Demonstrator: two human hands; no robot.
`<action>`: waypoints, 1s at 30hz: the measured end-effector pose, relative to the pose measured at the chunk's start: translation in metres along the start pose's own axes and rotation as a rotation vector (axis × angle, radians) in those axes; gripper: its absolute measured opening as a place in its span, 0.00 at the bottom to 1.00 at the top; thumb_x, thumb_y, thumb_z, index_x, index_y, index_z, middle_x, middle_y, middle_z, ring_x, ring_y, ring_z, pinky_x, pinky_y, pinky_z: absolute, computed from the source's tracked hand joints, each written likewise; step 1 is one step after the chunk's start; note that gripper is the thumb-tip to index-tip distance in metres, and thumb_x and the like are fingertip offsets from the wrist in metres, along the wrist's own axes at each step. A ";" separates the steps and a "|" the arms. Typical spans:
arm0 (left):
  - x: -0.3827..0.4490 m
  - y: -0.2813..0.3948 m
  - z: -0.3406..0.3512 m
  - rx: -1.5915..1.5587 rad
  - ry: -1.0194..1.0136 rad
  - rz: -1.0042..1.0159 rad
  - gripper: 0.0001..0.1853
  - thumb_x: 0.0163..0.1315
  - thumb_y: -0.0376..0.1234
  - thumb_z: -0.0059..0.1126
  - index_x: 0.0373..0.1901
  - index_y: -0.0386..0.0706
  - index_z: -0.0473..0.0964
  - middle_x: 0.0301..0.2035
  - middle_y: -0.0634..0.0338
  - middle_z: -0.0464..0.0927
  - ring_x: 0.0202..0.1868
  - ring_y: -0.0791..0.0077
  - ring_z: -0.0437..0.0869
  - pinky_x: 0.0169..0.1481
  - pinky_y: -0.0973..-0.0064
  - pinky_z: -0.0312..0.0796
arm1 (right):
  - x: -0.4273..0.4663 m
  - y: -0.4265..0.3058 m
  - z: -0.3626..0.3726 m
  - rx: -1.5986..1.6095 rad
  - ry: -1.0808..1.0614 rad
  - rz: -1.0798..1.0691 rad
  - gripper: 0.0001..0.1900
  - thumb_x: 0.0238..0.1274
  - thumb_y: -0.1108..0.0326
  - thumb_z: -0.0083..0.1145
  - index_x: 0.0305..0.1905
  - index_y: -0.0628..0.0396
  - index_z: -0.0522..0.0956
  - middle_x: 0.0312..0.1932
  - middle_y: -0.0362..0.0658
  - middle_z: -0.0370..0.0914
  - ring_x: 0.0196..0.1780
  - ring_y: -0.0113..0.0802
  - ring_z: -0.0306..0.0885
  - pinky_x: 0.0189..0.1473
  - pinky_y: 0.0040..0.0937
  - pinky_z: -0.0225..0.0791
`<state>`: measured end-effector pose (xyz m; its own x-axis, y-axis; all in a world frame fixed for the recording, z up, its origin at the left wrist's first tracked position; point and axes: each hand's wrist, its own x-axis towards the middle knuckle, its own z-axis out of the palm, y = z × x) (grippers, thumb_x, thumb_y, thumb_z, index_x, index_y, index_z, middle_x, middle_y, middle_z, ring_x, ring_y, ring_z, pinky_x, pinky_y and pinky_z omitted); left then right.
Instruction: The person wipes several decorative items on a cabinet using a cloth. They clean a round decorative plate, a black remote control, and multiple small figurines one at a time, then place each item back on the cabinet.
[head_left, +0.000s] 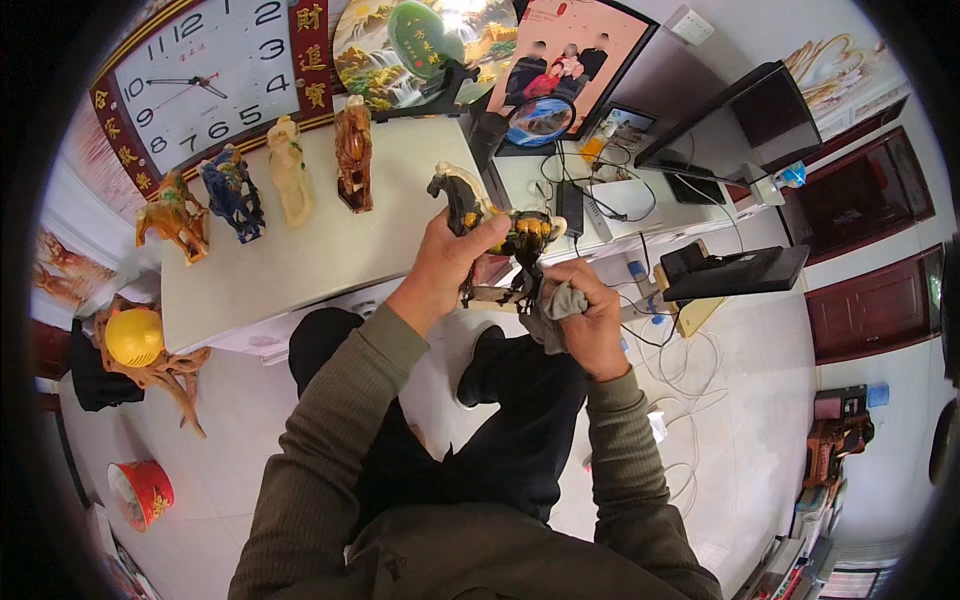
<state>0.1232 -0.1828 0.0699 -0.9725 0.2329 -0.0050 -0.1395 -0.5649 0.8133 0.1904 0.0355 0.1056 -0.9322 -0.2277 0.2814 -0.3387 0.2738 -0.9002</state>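
My left hand (457, 259) grips a black glazed ceramic horse figurine (529, 232) around its body, thumb over its back. The horse has a cream mane and tail and amber patches, and it is held in the air above my lap. Bunched in my right hand (592, 315) is a grey cloth (551, 322), pressed against the horse's hind legs. On the white cabinet top (315, 247) stand a brown horse figurine (354, 154), a cream figurine (289, 172), a blue horse (232, 195) and an amber-green horse (176, 217).
A large wall clock (202, 82) and round landscape plate (424, 45) stand behind the figurines. To the right are a monitor (735, 124), a black power adapter (570, 208) and loose cables (686, 367). A red bucket (142, 495) and root-wood stand (176, 379) are at left.
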 end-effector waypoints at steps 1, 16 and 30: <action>0.000 0.001 0.000 -0.002 -0.012 -0.011 0.22 0.69 0.46 0.75 0.49 0.41 0.78 0.31 0.68 0.76 0.21 0.85 0.73 0.23 0.81 0.67 | -0.001 0.002 -0.005 -0.004 -0.046 0.007 0.24 0.55 0.92 0.51 0.56 0.65 0.84 0.48 0.43 0.81 0.49 0.31 0.81 0.56 0.26 0.73; -0.007 0.010 -0.002 0.157 -0.155 -0.094 0.22 0.67 0.46 0.78 0.45 0.41 0.77 0.26 0.69 0.75 0.18 0.86 0.71 0.20 0.82 0.62 | -0.001 -0.010 -0.007 0.019 -0.364 0.082 0.15 0.64 0.84 0.58 0.54 0.67 0.82 0.53 0.45 0.84 0.51 0.34 0.82 0.57 0.30 0.74; -0.001 -0.005 0.005 0.041 0.106 -0.013 0.24 0.68 0.51 0.77 0.46 0.43 0.75 0.30 0.68 0.76 0.20 0.86 0.72 0.21 0.81 0.66 | -0.025 0.003 0.026 -0.105 0.302 0.182 0.14 0.68 0.79 0.61 0.56 0.65 0.84 0.47 0.44 0.85 0.50 0.29 0.81 0.55 0.29 0.73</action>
<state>0.1263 -0.1758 0.0685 -0.9852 0.1536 -0.0759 -0.1469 -0.5290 0.8358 0.2166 0.0174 0.0873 -0.9688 0.1155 0.2194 -0.1606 0.3821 -0.9100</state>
